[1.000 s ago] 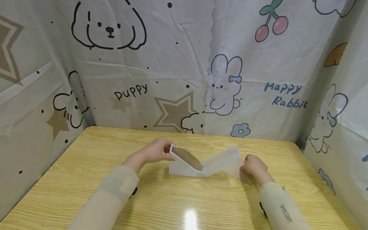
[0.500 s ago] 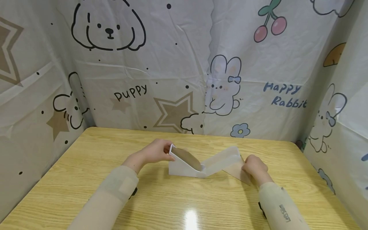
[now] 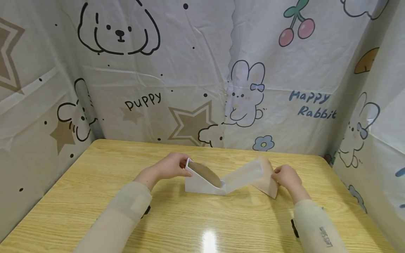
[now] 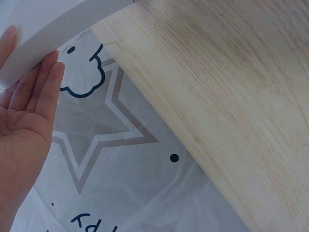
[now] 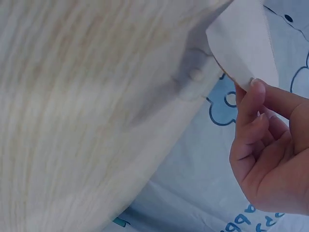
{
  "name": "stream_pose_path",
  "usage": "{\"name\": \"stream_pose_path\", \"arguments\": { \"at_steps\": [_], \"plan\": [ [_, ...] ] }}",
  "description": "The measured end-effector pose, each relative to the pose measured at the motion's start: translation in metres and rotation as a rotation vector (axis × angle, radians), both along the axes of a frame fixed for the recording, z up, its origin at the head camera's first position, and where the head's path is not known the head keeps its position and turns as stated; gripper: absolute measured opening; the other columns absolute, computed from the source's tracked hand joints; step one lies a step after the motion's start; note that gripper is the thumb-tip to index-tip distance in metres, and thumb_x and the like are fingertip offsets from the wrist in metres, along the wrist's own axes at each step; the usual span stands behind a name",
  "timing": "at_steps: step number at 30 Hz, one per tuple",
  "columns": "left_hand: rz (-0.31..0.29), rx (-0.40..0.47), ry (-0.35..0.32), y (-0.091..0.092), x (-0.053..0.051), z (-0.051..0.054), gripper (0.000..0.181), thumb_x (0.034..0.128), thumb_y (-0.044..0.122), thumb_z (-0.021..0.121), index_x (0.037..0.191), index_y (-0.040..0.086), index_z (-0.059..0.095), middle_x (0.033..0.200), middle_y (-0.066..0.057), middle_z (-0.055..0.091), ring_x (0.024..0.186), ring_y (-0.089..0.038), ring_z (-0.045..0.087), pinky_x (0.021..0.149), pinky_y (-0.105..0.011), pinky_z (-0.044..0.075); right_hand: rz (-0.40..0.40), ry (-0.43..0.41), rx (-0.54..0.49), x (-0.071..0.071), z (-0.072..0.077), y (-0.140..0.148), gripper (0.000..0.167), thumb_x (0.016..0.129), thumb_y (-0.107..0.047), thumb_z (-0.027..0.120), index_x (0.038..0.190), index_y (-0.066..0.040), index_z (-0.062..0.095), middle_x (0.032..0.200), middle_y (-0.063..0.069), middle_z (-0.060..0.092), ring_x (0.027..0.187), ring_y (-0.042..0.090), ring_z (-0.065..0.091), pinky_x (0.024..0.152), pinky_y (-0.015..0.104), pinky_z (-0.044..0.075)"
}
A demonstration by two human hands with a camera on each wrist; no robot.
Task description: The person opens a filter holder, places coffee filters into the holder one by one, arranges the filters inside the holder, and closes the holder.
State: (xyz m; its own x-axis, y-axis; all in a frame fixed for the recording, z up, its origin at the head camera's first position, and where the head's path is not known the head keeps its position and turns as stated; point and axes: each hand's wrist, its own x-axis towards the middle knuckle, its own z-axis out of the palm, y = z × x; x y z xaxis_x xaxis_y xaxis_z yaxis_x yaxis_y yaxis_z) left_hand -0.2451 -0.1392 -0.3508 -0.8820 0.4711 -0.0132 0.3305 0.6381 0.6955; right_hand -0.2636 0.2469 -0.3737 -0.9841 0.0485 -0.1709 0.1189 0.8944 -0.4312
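Paper (image 3: 268, 182): swung up since the last frame along with the right hand (image 3: 287, 177), its top now showing past the lid (image 3: 242, 177); it sits by the lid's raised end
Right hand: pinching the paper's edge between thumb and fingertips
Lid: translucent, open, slanting up rightward from the box (image 3: 202, 187)
Box: white, resting on the bench (image 3: 177, 218), unmoved
Contents (image 3: 205, 173): brown, bulging above the box's sloping rim
Left hand (image 3: 171, 166): holding the box's tall end
Cloth (image 3: 139, 73): printed, hanging behind the bench
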Motion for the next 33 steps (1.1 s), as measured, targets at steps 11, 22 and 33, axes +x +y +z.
{"name": "stream_pose_path", "arguments": {
  "at_steps": [11,22,33],
  "plan": [
    [-0.007,-0.009,0.005,0.000,-0.001,0.000,0.027,0.0811,0.012,0.072,0.105,0.003,0.064,0.094,-0.007,0.069,0.084,-0.014,0.063,0.077,-0.030,0.052,0.011,0.081,-0.114,0.001,0.017,0.009,0.036,0.087,-0.013,0.055,0.113,0.011,0.057,0.098,0.024,0.066,0.062,0.013,0.063,0.061,0.030,0.045],
    [-0.014,-0.003,0.005,0.001,-0.001,-0.001,0.026,0.0813,0.012,0.072,0.104,0.003,0.064,0.094,-0.007,0.069,0.084,-0.014,0.062,0.076,-0.029,0.052,0.040,0.145,-0.151,0.006,0.036,0.014,0.031,0.091,-0.015,0.052,0.109,0.008,0.060,0.092,0.023,0.067,0.066,0.017,0.063,0.056,0.027,0.045],
    [-0.005,0.001,-0.007,-0.001,-0.002,-0.002,0.026,0.0814,0.012,0.072,0.104,0.003,0.064,0.095,-0.007,0.069,0.085,-0.014,0.063,0.077,-0.030,0.052,0.041,0.208,-0.192,0.011,0.063,0.001,0.034,0.093,-0.018,0.053,0.112,0.010,0.060,0.098,0.026,0.065,0.064,0.010,0.059,0.057,0.025,0.043]
  ]
}}
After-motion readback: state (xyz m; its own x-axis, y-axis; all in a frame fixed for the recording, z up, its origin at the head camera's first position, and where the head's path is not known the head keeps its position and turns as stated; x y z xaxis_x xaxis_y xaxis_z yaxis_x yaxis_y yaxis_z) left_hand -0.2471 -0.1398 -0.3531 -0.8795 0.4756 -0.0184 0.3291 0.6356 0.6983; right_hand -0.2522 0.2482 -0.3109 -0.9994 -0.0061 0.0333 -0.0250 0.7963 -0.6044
